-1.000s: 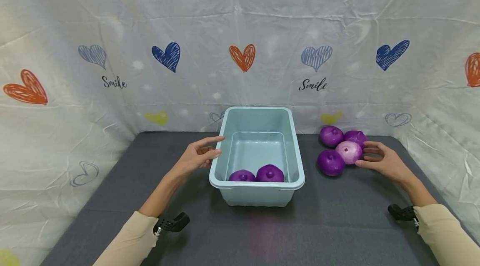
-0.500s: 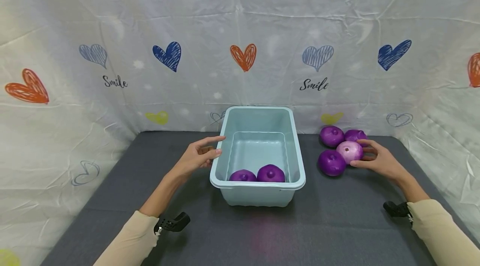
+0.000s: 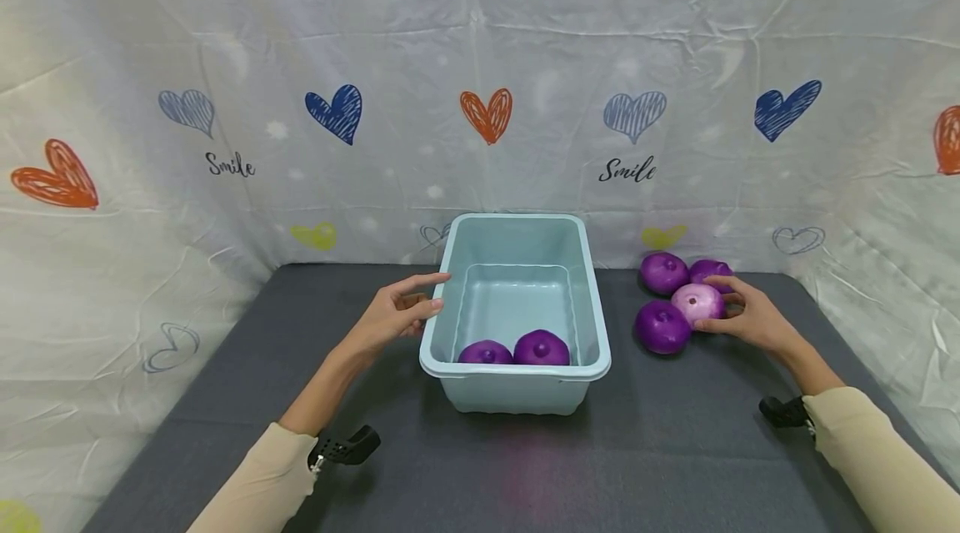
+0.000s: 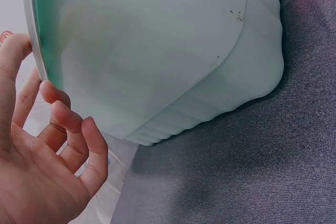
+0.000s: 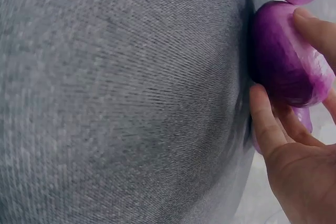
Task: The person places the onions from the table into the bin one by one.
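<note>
Your left hand [image 3: 393, 314] sits at the left wall of the pale blue tub [image 3: 514, 234], fingers relaxed and loosely spread, the index finger reaching toward the rim and the thumb close to the wall; the left wrist view shows the fingertips [image 4: 67, 120] just beside the tub's outer wall [image 4: 157, 51], gripping nothing. The tub stands on the dark grey table cover [image 3: 525, 466], roughly at its middle, long side running away from you. Inside the tub, against the near wall, lie two purple onions [image 3: 485, 352] [image 3: 541, 347], side by side and touching or nearly so. To the right of the tub, apart from it, sits a cluster of four onions on the cover: a dark purple one [image 3: 662, 327] nearest the tub, another [image 3: 663, 273] behind it, a paler pinkish one [image 3: 697, 304] to their right, and a fourth [image 3: 710, 271] at the far right rear, partly hidden by your fingers. Your right hand [image 3: 750, 318] is on the pale onion: fingers curled over its top and right side, thumb against its near side. The right wrist view confirms it, with the thumb [image 5: 265, 124] and a finger pressed on the onion [image 5: 283, 56], which rests on the cover, not lifted. A white sheet printed with hearts [image 3: 486, 114] hangs behind the tub.
</note>
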Tool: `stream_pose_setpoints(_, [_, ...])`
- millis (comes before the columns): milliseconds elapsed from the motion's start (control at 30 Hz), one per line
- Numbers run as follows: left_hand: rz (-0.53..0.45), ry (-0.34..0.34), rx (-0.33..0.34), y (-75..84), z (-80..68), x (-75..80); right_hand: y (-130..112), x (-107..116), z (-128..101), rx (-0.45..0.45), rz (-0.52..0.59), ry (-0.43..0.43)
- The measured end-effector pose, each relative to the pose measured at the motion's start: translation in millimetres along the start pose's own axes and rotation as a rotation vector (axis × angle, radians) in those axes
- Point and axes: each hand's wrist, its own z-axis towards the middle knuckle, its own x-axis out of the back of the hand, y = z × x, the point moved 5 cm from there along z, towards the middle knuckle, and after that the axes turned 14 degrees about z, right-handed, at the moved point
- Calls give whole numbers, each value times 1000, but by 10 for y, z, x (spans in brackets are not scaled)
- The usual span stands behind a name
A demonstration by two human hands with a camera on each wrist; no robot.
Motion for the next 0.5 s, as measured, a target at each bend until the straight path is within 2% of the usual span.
stream_pose_setpoints(333, [-1,-2,1,-2,10,-8,30,53,-64,-8,-20,31])
stream_pose_setpoints(500, [2,3,4,-12,9,-5,22,98,-140,-17,16,50])
